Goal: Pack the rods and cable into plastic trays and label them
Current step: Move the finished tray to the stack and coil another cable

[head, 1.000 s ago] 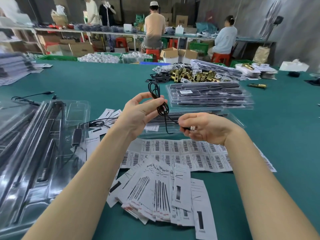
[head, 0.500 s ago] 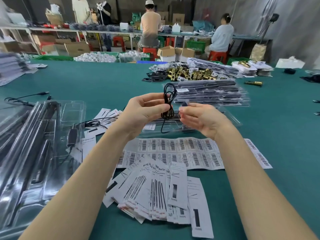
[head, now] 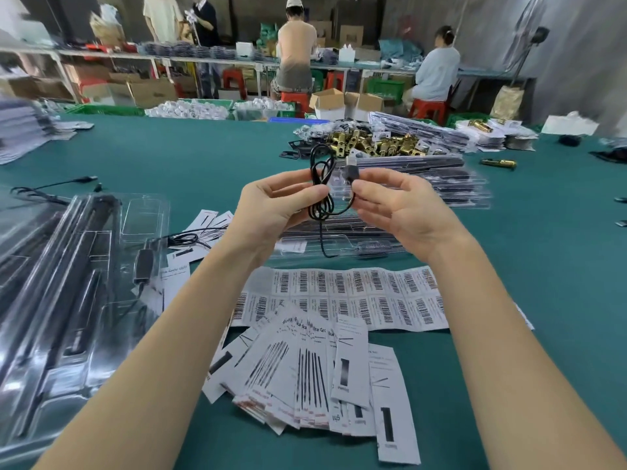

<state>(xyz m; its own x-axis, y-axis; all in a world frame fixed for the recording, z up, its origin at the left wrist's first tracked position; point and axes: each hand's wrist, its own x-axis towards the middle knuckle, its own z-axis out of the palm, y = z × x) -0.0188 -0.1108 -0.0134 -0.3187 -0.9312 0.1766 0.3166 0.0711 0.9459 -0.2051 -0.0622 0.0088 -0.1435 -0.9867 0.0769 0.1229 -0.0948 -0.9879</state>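
A thin black cable (head: 320, 184) is looped into a small coil above the table. My left hand (head: 274, 212) pinches the coil between thumb and fingers. My right hand (head: 403, 208) pinches the cable's black plug end, which sticks up beside the coil. A loose tail of cable hangs down toward a clear plastic tray (head: 339, 245) lying just behind the hands. Sheets of barcode labels (head: 356, 296) lie flat in front of me. A fan of printed paper inserts (head: 305, 368) lies nearer still.
Clear trays holding black rods (head: 68, 283) lie at my left. A stack of packed trays (head: 424, 184) sits behind my right hand, with brass fittings (head: 373, 142) beyond. Another cable (head: 183, 237) lies at left. People work at benches in the background.
Both hands have risen with the cable. My right hand has come from lower right up beside the coil, and the plug end now stands up between the hands.
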